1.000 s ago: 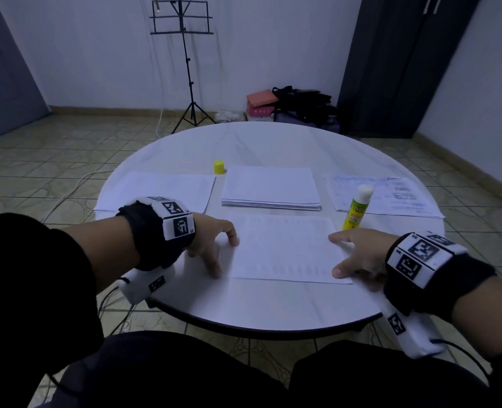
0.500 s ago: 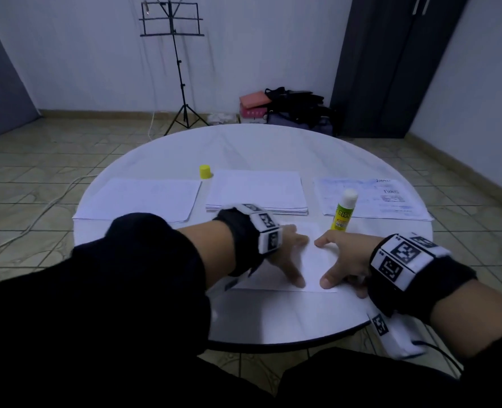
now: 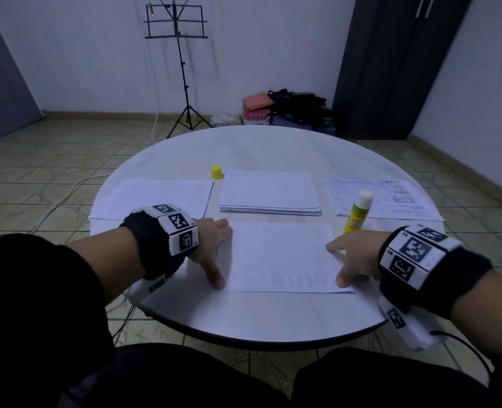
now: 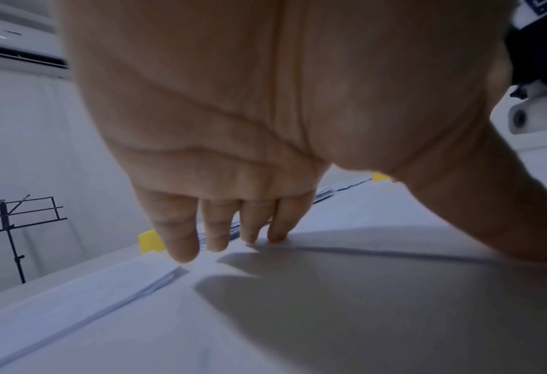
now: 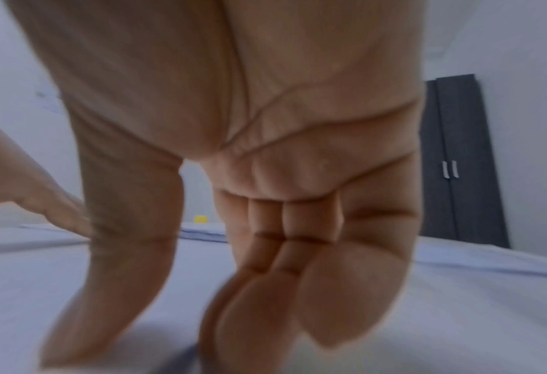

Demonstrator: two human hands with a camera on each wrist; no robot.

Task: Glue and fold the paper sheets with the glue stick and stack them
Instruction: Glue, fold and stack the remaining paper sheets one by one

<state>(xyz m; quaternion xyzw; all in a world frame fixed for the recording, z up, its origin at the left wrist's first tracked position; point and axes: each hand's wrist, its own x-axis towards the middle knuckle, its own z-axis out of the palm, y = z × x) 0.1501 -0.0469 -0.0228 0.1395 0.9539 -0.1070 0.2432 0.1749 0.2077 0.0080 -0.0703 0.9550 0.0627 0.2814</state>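
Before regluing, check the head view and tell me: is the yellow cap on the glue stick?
No, the glue stick stands uncapped beside the right hand, while the yellow cap sits apart.

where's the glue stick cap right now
In the head view the yellow cap stands on the table's far side, left of centre, beside the far left corner of the paper stack.

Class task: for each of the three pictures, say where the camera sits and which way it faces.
Head: on the head, facing forward and down at the table; both forearms show.
Left wrist: under the left hand, facing along the fingers toward the paper sheet.
Right wrist: under the right hand, facing along its curled fingers.
Shared: all three show the yellow cap.
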